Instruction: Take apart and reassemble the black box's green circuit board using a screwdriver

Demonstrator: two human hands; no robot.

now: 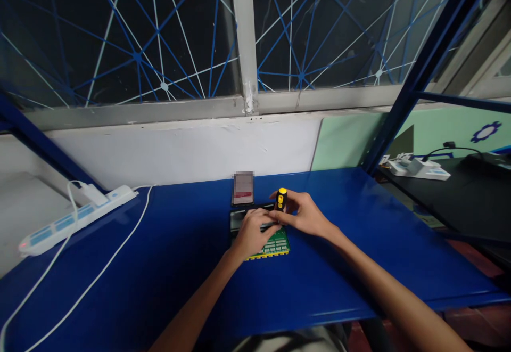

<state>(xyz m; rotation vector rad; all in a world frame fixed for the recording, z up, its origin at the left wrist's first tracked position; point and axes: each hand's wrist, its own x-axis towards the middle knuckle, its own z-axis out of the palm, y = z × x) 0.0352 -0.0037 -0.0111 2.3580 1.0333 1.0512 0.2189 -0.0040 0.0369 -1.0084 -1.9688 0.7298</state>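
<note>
A green circuit board (280,245) with pale rectangular parts and a yellow lower edge lies on the table, with a dark panel (237,220) along its far side. My left hand (252,233) lies across the two and grips them from above, its thumb and fingers pointing right; what is under the palm is hidden. In my right hand (306,214) is a black and yellow screwdriver (281,199), held upright by the handle between thumb and fingers. Its tip is hidden behind the fingers, near the left fingertips, over the board's far right part.
The work lies on a blue table (191,293). Just beyond it a dark-framed, phone-like device (243,188) is propped up, its screen blurred. At left lies a white power strip (75,219) with a trailing cable (120,253). Another power strip (419,169) lies on a black table at right.
</note>
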